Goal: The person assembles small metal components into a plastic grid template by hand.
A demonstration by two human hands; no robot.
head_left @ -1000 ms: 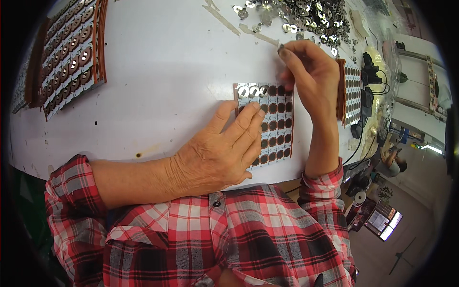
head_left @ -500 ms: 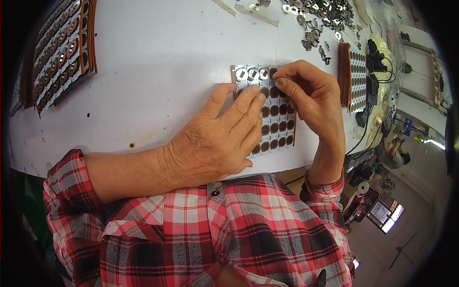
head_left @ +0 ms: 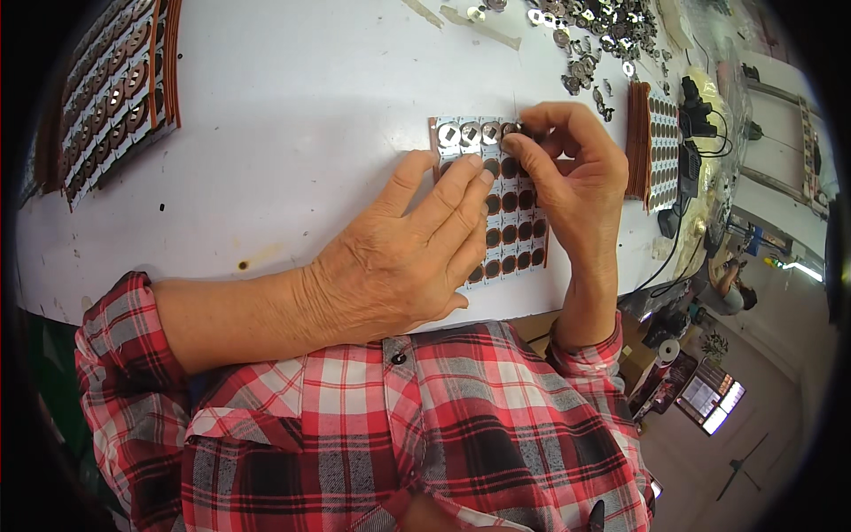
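Note:
A panel of small circuit boards (head_left: 517,218) lies on the white table in front of me, its rows dotted with dark round spots. Round metal clips (head_left: 470,134) sit on the first spots of its far row. My left hand (head_left: 390,239) rests flat across the panel's left part, fingers spread, hiding several spots. At the far right corner, thumb and forefinger of my right hand (head_left: 572,160) pinch a metal clip (head_left: 511,130) at the fourth spot of that row. My fingers partly cover this clip, so I cannot tell whether it is fully seated.
Loose metal clips (head_left: 612,27) are heaped at the far right. Stacked panels (head_left: 663,151) stand right of my right hand, beside black plugs and cables (head_left: 698,115). More panels with clips (head_left: 111,106) are piled at the far left. Another person (head_left: 731,288) is in the background, right.
My right hand has turned and shifted slightly, and a metal clip now shows under its fingertips at the fourth spot, which looked dark before. My left hand has stayed in place.

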